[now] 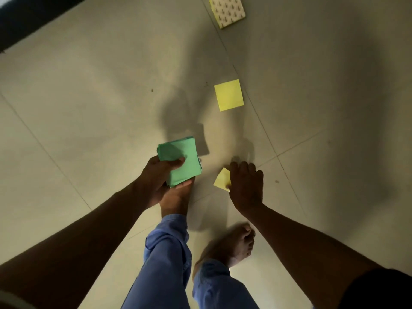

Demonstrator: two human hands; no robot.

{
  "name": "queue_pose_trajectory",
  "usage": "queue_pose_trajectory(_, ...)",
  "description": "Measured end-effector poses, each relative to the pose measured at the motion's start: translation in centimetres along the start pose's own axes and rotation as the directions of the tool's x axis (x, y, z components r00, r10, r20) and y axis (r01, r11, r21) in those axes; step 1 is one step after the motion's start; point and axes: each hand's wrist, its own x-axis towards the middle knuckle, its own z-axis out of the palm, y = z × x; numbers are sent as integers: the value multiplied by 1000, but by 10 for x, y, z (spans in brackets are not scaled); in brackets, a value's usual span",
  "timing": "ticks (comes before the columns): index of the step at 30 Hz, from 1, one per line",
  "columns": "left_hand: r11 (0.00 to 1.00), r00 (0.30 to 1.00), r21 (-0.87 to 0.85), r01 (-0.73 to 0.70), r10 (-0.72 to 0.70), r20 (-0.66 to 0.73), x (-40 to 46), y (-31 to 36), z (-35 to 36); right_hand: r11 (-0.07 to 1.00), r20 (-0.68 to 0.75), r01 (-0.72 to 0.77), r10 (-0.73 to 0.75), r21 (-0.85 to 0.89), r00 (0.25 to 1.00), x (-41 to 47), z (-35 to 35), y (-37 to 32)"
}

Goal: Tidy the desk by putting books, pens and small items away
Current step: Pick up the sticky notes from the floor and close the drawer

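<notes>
My left hand [159, 175] grips a stack of green square paper notes [180, 160], thumb on top, held above the tiled floor. My right hand [245, 186] pinches a small yellow paper note [221, 179] low near the floor; most of that note is hidden behind the fingers. Another yellow square note [228, 94] lies flat on the floor farther ahead. A patterned cream and yellow pad [227, 11] lies at the top edge of the view.
Pale floor tiles [89, 97] with thin joints fill the view. My bare feet [236, 244] and blue trouser legs [169, 253] stand below the hands. A dark edge [26, 21] runs across the top left corner.
</notes>
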Motion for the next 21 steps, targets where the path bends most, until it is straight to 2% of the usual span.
queue_pose_trajectory(5,999,1000,-34,-5,6,14,-3,-6,-1,987,-30,6,-1,158,1000,4,-12,12)
queue_pose_trajectory(8,999,1000,-46,-23,23,0,-7,-1,6,896,52,-59,40,441,998,15,-38,20)
queue_pose_trajectory(10,998,1000,-49,-27,27,-6,-10,6,12,772,121,-120,57,624,991,24,-61,26)
queue_pose_trajectory(13,998,997,-29,-48,46,-57,-12,21,21,593,125,-160,99,789,987,35,-102,30)
queue_pose_trajectory(16,998,992,7,-68,68,-109,-11,37,26,289,205,-238,140,927,969,46,-144,33)
queue_pose_trajectory(18,998,990,8,-58,59,-126,-12,44,28,105,265,-272,79,957,961,52,-168,33)
queue_pose_trajectory(20,998,995,-11,-61,59,-78,-15,59,35,19,273,-273,-14,962,962,53,-183,27)
queue_pose_trajectory(21,996,994,-29,-78,76,-80,-16,64,38,16,257,-256,-49,966,965,52,-188,22)
